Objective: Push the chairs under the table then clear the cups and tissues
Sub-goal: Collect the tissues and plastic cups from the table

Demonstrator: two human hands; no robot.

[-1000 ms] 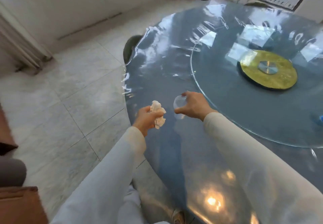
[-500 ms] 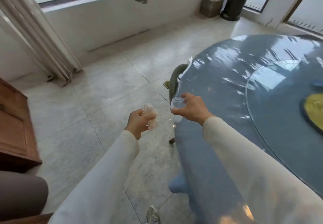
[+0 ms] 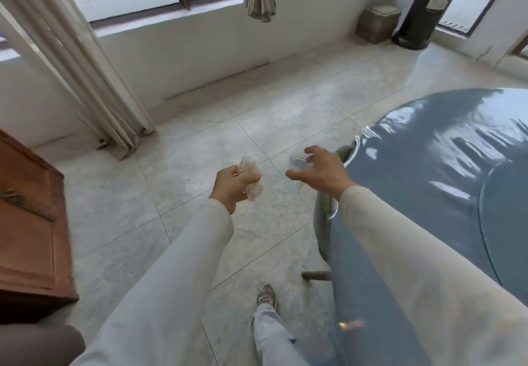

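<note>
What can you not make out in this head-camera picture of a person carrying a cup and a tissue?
Head view, clear plastic cup: contents, too transparent, partly covered by the right hand.
Head view, grey chair: seat hidden under the glossy blue-grey tablecloth.
Head view, tall black bin: top cut off by the upper edge.

My right hand (image 3: 323, 174) covers part of the clear cup (image 3: 296, 163), my left hand (image 3: 228, 184) hides part of the crumpled tissue (image 3: 252, 174), and the table (image 3: 428, 165) runs off the right edge.
</note>
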